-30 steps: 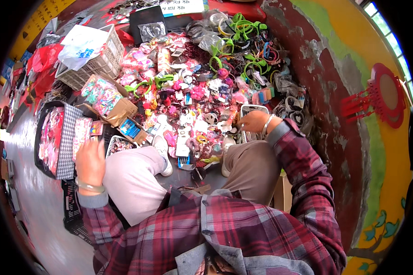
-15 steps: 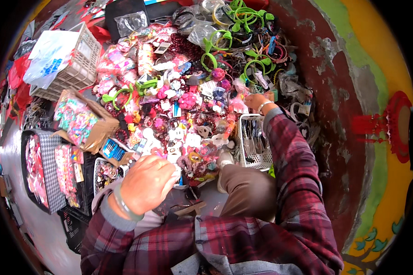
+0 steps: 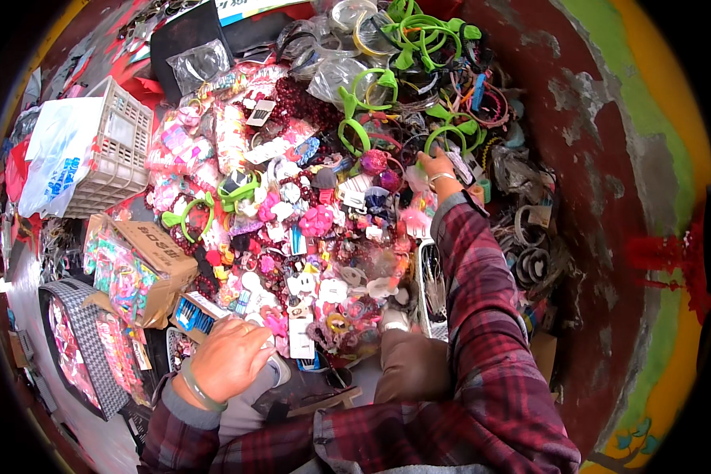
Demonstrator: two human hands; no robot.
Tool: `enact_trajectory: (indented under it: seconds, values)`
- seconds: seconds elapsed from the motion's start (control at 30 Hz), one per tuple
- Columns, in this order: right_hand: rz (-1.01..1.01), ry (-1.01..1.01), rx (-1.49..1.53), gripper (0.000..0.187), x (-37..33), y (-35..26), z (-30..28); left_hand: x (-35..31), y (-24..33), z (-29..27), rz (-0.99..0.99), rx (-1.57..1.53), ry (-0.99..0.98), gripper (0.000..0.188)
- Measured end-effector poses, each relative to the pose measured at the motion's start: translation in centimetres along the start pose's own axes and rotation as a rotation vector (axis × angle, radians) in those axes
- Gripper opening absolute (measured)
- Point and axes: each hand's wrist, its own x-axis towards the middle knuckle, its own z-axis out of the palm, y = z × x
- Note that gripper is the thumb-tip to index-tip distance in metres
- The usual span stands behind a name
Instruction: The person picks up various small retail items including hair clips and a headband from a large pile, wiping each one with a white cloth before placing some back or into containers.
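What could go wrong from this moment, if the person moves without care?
The right hand touches or nearly touches a bright-green curved headband crowded among others; pulling it might drag its neighbours. In this view, the red-and-grey plaid right sleeve overlaps a white plastic basket and might snag its rim.

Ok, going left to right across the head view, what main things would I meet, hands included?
White plastic bag → brown cardboard box → left hand → big pink flower → right shoe → right hand → red ornament by the wall.
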Motion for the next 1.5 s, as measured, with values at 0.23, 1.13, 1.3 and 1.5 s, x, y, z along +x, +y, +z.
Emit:
enact_trajectory:
  seconds: [0.23, 1.13, 1.3, 1.5]
  values:
    - [0.244, 0.058, 0.246, 0.056, 3.8, 0.6, 3.3, 0.7, -1.6, 0.3, -0.071, -0.018, 0.017, 0.026]
    - [-0.424, -0.64, 1.279, 0.016, -23.5, -11.2, -16.3, -3.8, 6.8, 1.5, 0.304, -0.009, 0.092, 0.027]
    - [-0.43, -0.972, 1.143, 0.021, -36.3, -13.3, -19.0, -5.0, 7.6, 3.0, 0.267, -0.471, 0.512, 0.019]
    - [-0.569, -1.068, 0.96, 0.026, -48.0, -16.0, -17.5, -7.7, 8.8, 2.8, 0.246, -1.529, 0.471, 0.046]
